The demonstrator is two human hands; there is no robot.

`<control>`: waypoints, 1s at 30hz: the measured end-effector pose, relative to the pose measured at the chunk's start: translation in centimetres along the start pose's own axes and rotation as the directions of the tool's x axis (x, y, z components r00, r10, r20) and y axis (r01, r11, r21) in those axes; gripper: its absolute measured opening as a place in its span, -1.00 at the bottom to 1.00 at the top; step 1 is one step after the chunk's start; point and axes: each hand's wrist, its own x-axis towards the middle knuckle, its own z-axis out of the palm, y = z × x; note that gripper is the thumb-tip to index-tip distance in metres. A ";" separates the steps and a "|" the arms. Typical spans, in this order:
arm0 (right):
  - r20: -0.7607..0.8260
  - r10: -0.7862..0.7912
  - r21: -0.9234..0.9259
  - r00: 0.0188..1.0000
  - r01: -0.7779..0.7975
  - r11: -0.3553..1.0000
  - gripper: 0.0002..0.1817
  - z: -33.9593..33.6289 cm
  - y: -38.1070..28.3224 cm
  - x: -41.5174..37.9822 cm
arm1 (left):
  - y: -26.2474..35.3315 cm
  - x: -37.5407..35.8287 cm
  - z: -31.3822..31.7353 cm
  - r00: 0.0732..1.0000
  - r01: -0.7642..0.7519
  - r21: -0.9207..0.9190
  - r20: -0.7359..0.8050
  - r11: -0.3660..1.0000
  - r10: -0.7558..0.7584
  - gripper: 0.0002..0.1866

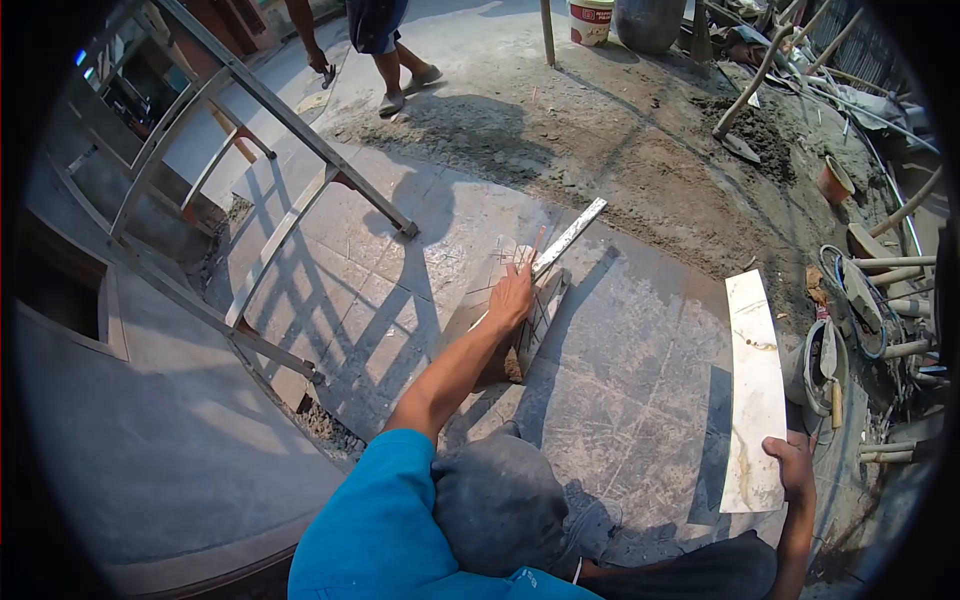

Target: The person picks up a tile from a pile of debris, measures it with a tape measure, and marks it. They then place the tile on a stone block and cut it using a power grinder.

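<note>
My left hand (512, 298) reaches forward over a small block-like stand (545, 310) and rests at the near end of a narrow pale strip (572, 236). Its fingers are bent down, and what they press or grip is too small to tell. Thin wires or lines show beside these fingertips. On the right, my right hand (792, 462) holds the edge of a long off-white board (757, 390), thumb on its face. The board stands tilted near the lower right and casts a shadow on the tiled floor (620, 390).
A metal scaffold frame (285, 225) stands at the left beside a grey wall (190, 430). Another person (385, 60) stands at the top with a tool in one hand. Buckets (590, 22), a shovel (740, 147), a trowel (829, 365) and poles lie along the right.
</note>
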 end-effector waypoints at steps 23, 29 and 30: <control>-0.045 -0.021 -0.009 0.999 0.021 1.000 -0.42 0.2 0.7 -1.2 | -19.0 -6.6 -3.2 0.911 0.412 -0.222 0.066 0.884 -0.408 -0.53; -0.195 0.090 0.093 0.977 -0.073 0.993 -0.59 -2.1 3.3 -2.0 | -10.7 -2.6 -5.7 0.782 0.596 -0.458 0.518 0.659 -0.346 -0.27; -0.193 0.171 0.160 0.966 -0.141 0.977 -0.63 -2.3 3.3 -2.5 | -11.6 -2.3 -4.8 0.775 0.602 -0.436 0.519 0.669 -0.359 -0.24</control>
